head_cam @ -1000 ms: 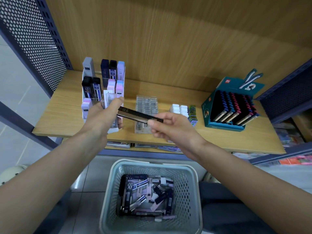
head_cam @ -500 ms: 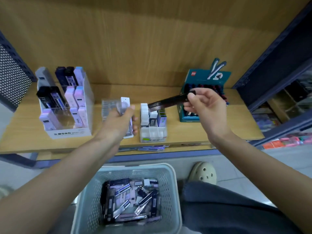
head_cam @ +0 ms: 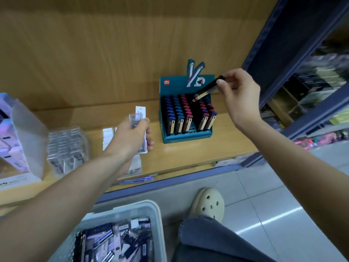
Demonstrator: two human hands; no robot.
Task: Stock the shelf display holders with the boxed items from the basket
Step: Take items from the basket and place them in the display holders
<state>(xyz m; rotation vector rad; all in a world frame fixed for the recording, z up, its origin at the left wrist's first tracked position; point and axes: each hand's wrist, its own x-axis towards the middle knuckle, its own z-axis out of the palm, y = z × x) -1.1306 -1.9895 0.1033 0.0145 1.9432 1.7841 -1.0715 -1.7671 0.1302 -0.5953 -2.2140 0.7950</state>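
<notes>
Over the right end of the light wooden shelf, the right hand pinches a slim black cardboard box by its upper end, thumb & fingertips closed on it. The box is tilted so its lower end points down-left and hangs just above the teal cardboard display holder. That holder is packed w/ upright rows of similar slim boxes, blue- and red-topped, but one column right of centre reads dark & looks lower than its neighbours, prob the free slot; motion blur makes it hard to be sure. The left hand sits over the shelf just left of the holder, fingers curled round a small bunch of clear and white flat packs, so it's occupied, not free to help. Step in hand, as I read it: slotting this one box into the teal holder, i.e. mid-placement, box not yet seated. Next move calls for turning the box nearer upright, lining its lower end up w/ the gap btwn the neighbouring columns, then easing it down w/o knocking the rows either side, letting go only once it stands. Task overall looks far from done: the pale grey perforated plastic basket on the floor below holds a jumble of boxed items yet to be shelved, and the left-hand packs prob belong in another holder further left
</notes>
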